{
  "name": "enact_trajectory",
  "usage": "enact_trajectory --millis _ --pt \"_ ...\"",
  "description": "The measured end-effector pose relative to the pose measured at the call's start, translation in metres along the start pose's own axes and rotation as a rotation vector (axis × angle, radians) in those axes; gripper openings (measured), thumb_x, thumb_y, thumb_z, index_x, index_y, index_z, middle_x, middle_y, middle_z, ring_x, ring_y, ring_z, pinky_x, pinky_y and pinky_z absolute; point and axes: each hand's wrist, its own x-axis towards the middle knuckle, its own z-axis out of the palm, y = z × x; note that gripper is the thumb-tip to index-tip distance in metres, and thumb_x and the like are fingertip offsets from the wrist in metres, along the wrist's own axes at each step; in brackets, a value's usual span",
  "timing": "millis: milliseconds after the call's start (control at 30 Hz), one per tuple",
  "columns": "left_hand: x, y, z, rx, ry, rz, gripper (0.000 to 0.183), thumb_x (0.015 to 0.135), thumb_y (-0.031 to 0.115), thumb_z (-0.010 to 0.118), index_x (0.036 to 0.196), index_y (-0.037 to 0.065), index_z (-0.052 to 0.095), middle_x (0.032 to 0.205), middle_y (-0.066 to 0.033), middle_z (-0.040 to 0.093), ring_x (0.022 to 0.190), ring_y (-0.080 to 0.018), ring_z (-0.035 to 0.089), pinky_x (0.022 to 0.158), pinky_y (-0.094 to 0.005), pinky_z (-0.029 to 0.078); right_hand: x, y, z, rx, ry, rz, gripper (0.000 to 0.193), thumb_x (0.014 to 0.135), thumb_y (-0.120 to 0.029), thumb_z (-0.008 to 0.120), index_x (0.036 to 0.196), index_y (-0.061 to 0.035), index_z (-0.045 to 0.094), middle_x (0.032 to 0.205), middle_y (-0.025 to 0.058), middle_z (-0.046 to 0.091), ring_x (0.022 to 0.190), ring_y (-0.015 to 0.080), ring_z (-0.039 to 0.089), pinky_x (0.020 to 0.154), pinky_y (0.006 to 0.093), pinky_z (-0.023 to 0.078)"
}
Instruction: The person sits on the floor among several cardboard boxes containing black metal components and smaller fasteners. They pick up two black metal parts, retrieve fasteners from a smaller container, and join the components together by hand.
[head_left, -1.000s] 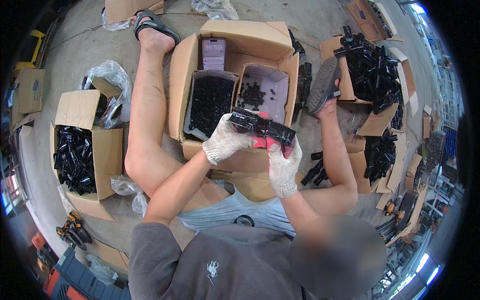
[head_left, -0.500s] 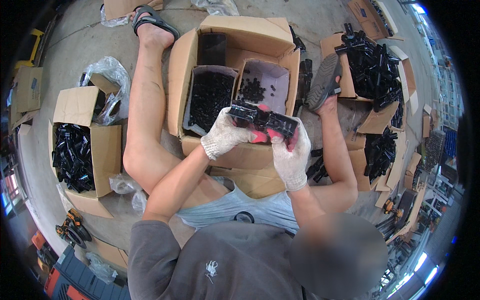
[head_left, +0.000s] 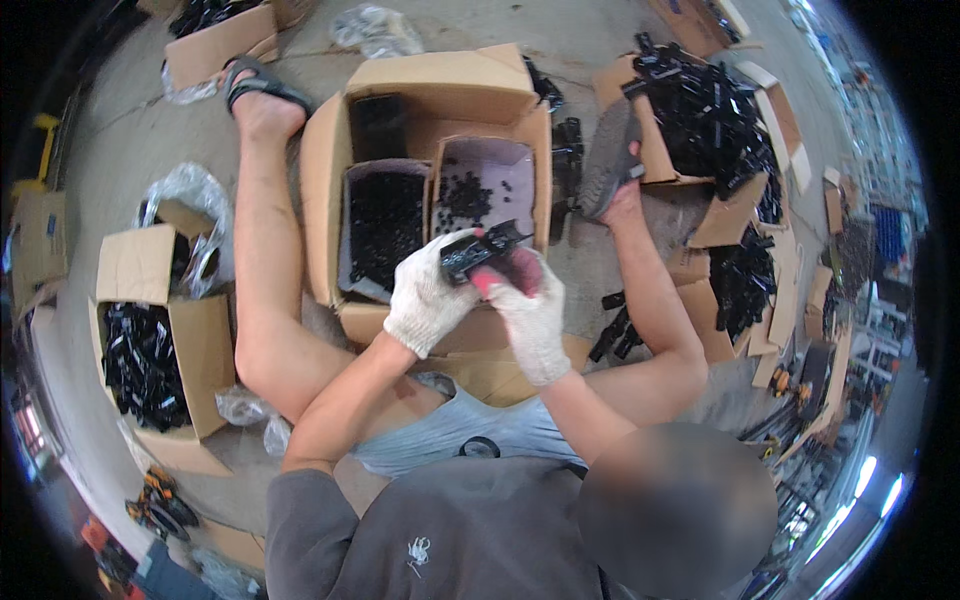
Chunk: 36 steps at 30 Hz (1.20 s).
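Observation:
A glossy black part [head_left: 487, 252], longish with a notched end, is held tilted over the near edge of a large cardboard box [head_left: 322, 200]. My left hand [head_left: 428, 290], in a white knit glove, is closed around its left end. From the near right, my right hand [head_left: 530, 310], gloved with a pink palm, grips its underside; some fingers are hidden by the part. Inside the box, a left bin [head_left: 385, 225] is full of small black pieces. Beside it, a pale lilac bin [head_left: 512, 165] holds a scatter of small round black pieces [head_left: 465, 200].
At the left stands a carton [head_left: 205, 355] of black parts, with clear plastic bags [head_left: 205, 200] behind it. On the right are more cartons heaped with black parts [head_left: 700, 115]. My legs flank the middle box. A yellow-black power tool [head_left: 160, 500] lies at lower left.
The black part has turned from nearly level to slanting up to the right. My hands have drawn closer together and shifted left in the picture. The whole view has also shifted.

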Motion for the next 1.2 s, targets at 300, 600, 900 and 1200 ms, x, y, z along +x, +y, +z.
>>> enact_trajectory --millis 300,600,900,1200 --pt "-0.003 -0.012 -0.018 -0.654 -0.303 -0.447 0.064 0.100 0.016 0.062 0.153 -0.005 0.033 0.128 -0.0088 0.063 0.105 -0.0095 0.060 0.093 -0.0284 0.052 0.017 0.002 -0.010 0.082 -0.155 0.039 0.028 0.094 0.001 0.061 0.122 0.0042 0.062 0.111 0.0051 0.067 0.099 0.0107 0.062 0.089 0.0257 0.050" --pt "0.010 -0.020 -0.040 -1.211 -0.057 -0.412 0.042 0.099 0.019 0.065 0.133 -0.001 0.053 0.124 -0.0103 0.064 0.110 -0.0210 0.066 0.092 -0.0362 0.059 0.064 -0.022 0.013 -0.530 -0.166 -0.291 0.021 0.090 -0.005 0.071 0.110 0.0031 0.070 0.097 0.0074 0.073 0.086 0.0116 0.065 0.076 0.0280 0.053" --pt "0.029 -0.014 -0.069 -1.439 0.117 -0.255 0.035 0.099 0.013 0.064 0.131 0.002 0.055 0.123 -0.0124 0.065 0.113 -0.0221 0.064 0.095 -0.0356 0.058 0.143 0.018 0.012 -1.202 -0.142 -0.379 0.026 0.088 -0.017 0.068 0.111 -0.0053 0.070 0.106 0.0194 0.070 0.099 0.0359 0.068 0.087 0.0440 0.053" --pt "0.027 -0.048 -0.056 -1.388 0.254 -0.297 0.034 0.100 0.014 0.062 0.132 0.004 0.055 0.121 -0.0112 0.067 0.112 -0.0244 0.065 0.090 -0.0342 0.060 0.138 0.055 0.034 -1.514 -0.289 -0.516 0.018 0.080 -0.013 0.068 0.097 -0.0060 0.068 0.101 0.0167 0.067 0.098 0.0364 0.066 0.086 0.0456 0.054"
